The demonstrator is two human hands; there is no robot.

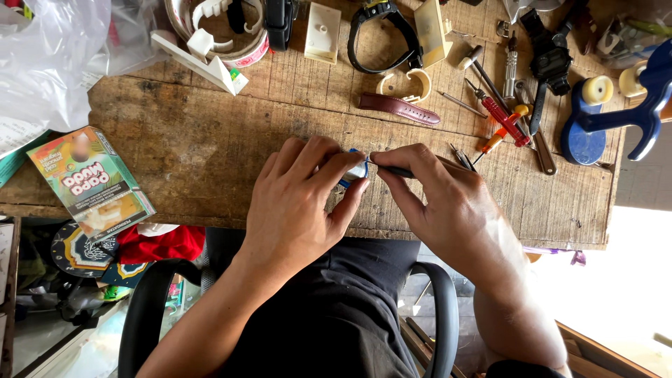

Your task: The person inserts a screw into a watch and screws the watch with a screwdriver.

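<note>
My left hand presses down on a small watch with a blue rim on the worn wooden bench, fingers curled over it so most of it is hidden. My right hand pinches a thin dark tool, whose tip meets the watch at the left fingertips. Both hands sit near the bench's front edge, above my lap.
A brown leather strap, red-handled screwdriver, orange-handled tool, black watches, a blue press and white plastic pieces lie further back. A green carton lies at left, under a plastic bag.
</note>
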